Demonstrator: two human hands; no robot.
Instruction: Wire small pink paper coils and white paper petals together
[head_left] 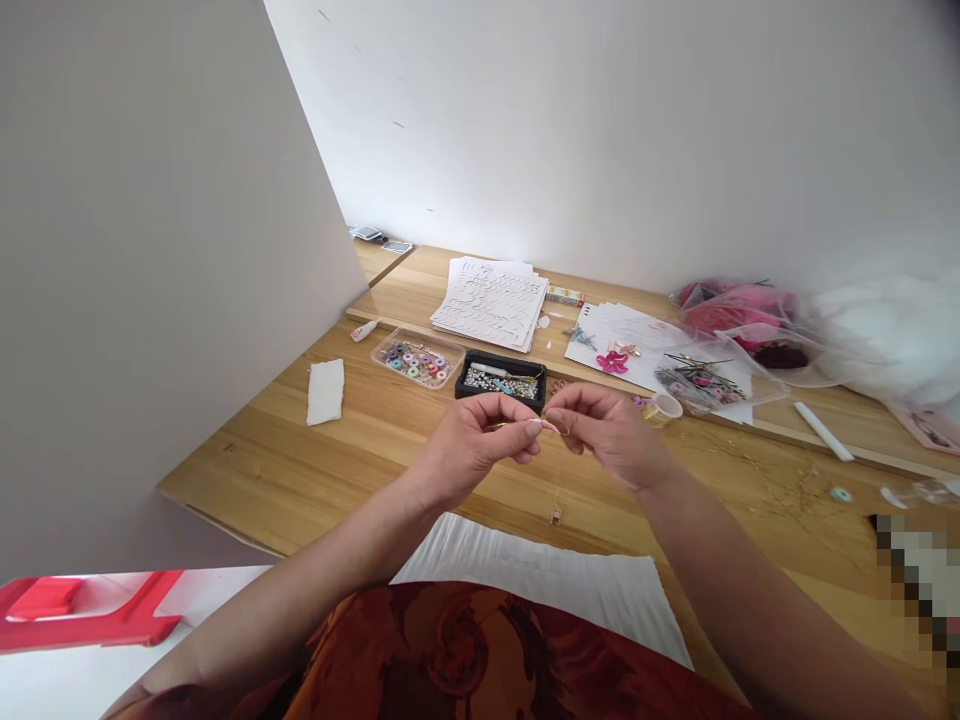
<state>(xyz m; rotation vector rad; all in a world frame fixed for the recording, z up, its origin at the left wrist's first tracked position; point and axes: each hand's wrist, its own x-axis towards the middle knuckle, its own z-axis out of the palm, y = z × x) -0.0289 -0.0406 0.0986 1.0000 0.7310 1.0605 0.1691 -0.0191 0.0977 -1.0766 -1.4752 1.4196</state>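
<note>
Pink strip [550,427] spans the gap between hands, long axis roughly left-right; left hand [480,440] pinches one end, right hand [616,436] nearly closed at other, exact grip unclear.

A: Arm pose?
B: Both forearms angle up from the frame's lower corners.
A: Hands?
B: Left hand [469,440] and right hand [611,435] nearly meet mid-frame, fingers bent, each thumb pinching toward its index.
</note>
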